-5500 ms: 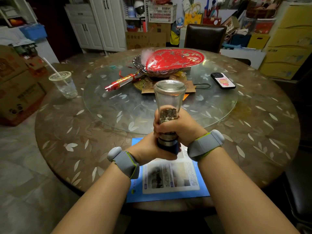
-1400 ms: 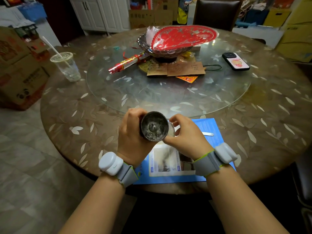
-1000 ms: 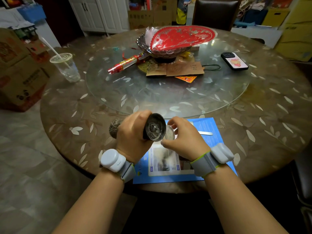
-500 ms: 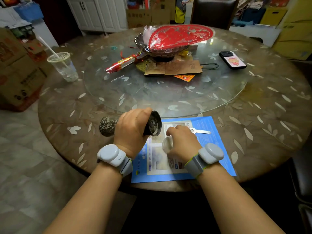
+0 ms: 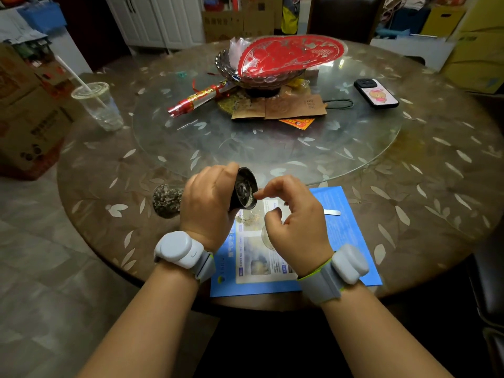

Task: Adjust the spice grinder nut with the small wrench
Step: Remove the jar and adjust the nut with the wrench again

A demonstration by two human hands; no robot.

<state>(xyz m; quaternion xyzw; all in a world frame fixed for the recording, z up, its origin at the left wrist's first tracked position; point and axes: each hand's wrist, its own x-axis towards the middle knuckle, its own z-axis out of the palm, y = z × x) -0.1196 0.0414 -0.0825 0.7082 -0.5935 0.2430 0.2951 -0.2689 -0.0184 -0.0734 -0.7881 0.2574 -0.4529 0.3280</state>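
Observation:
My left hand (image 5: pixel 207 203) grips the spice grinder (image 5: pixel 245 188) sideways above the table edge. Its dark grinding end faces right, and the glass body with peppercorns (image 5: pixel 166 199) sticks out to the left. My right hand (image 5: pixel 297 222) hovers just right of that end, fingers apart, its index fingertip at the rim. The small flat metal wrench (image 5: pixel 332 212) lies on the blue sheet (image 5: pixel 351 241), mostly hidden behind my right hand. A clear round cap (image 5: pixel 265 237) rests on the sheet below my right hand. Ground spice (image 5: pixel 245 218) is scattered under the grinder.
A glass turntable (image 5: pixel 272 151) covers the middle of the round table (image 5: pixel 436 186), carrying a bowl (image 5: pixel 259 79) with a red paper cutting, a red roll (image 5: pixel 196 100), brown envelopes and a phone (image 5: pixel 376 94). A plastic cup with a straw (image 5: pixel 99 107) stands far left. Cardboard boxes (image 5: pixel 27 118) sit on the floor at left.
The grinder was turned from upright to sideways in my left hand. My right hand took the clear cap off, set it on the sheet, and rose back to the grinder's end.

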